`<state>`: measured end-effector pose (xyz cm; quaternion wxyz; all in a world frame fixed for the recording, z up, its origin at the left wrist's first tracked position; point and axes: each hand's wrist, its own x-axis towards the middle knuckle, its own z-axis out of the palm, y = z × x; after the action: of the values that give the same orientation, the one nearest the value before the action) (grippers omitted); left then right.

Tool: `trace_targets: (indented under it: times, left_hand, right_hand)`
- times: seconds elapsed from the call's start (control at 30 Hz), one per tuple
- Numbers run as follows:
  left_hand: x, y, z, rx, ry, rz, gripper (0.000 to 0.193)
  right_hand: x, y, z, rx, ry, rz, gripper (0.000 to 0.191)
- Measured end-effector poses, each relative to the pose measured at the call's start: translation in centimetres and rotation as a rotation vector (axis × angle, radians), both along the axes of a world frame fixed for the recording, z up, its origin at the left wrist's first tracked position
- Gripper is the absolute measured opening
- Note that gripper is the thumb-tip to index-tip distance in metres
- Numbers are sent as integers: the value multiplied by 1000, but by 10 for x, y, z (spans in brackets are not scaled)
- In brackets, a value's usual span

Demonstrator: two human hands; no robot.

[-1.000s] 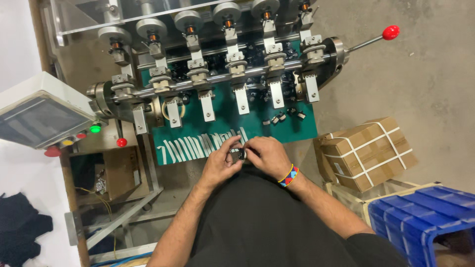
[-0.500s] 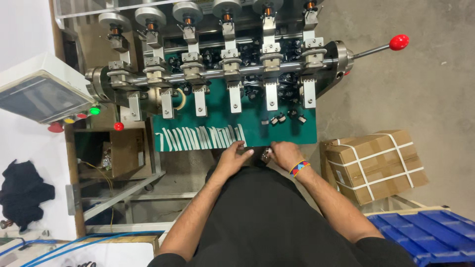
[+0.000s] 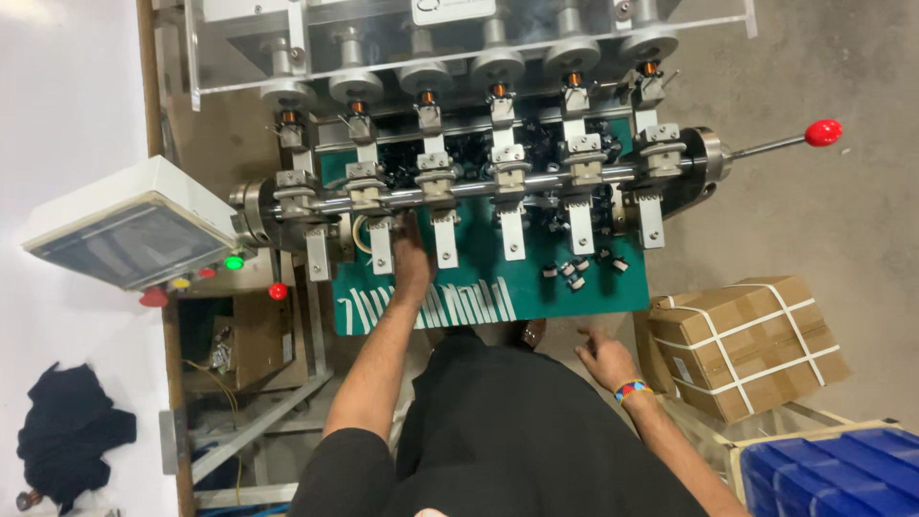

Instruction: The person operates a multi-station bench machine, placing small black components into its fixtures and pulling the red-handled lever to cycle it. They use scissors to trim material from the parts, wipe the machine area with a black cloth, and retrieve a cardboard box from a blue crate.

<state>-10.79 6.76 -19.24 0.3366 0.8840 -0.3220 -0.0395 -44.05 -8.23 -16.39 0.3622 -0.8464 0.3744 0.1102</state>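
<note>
The left hand [image 3: 413, 260] reaches up the green worktop [image 3: 613, 295] to the machine's second bracket [image 3: 382, 244], fingers hidden so its grip is unclear; the right hand [image 3: 601, 356] hangs open off the near edge.

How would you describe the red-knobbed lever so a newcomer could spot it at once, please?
Find the machine with the green plate and its long steel shaft. Follow the shaft to its right end, where a thin lever juts over the concrete floor. It alone ends in a round red knob.
</note>
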Motion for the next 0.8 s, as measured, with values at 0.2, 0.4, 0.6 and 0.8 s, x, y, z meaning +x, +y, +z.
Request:
trace_targets:
  times: [0.2,0.4,0.6,0.8]
  left_hand:
    - [54,-18,-19,80,-250,27,75]
    - [87,-35,-31,252,-812,116,63]
    - [80,-33,-45,291,-219,56,63]
    - [59,-18,-55,124,-164,-238,65]
  right_hand:
    - [-2,50,-4,103,183,-177,33]
    - [-1,83,1,139,236,-349,33]
    - [10,101,-2,105,275,-430,33]
    - [26,103,-4,92,294,-374,32]
